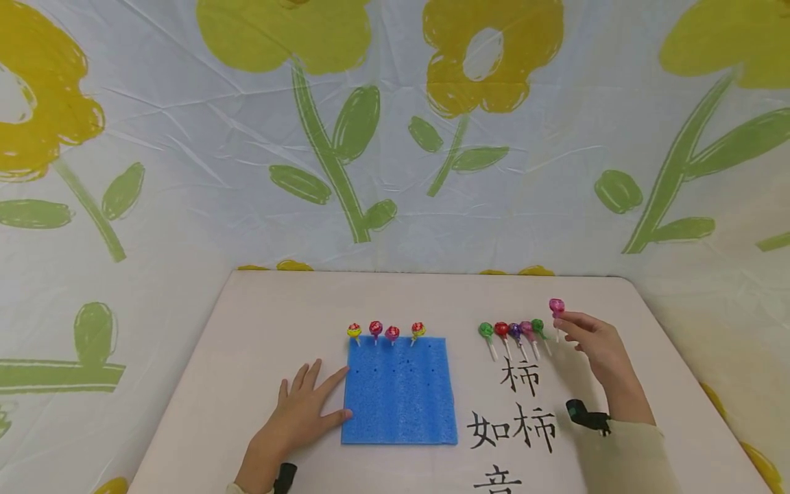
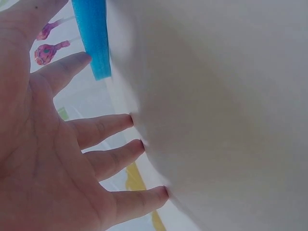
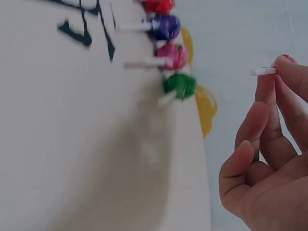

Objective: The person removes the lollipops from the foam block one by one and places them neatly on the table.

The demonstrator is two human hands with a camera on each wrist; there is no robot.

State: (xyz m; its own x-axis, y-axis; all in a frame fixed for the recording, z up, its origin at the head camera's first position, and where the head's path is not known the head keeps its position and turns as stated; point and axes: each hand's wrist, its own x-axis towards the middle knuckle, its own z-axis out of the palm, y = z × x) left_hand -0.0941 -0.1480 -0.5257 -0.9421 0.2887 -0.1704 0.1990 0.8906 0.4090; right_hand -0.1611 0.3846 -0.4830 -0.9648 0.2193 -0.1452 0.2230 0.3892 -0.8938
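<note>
My right hand pinches a pink-wrapped lollipop between thumb and fingertips, above the table's right side; its white stick points downward in the head view. On the left, my left hand lies with fingers spread, thumb and index fingertip touching the left edge of a blue foam block. Along the block's far edge several lollipops stand by their sticks, among them a yellow-and-red one and a pink one. Small holes dot the foam surface.
Just left of my right hand, several lollipops lie in a row: a green one, a red one, a purple one and others. Black Chinese characters mark the pale table. Behind hangs a flower-patterned cloth.
</note>
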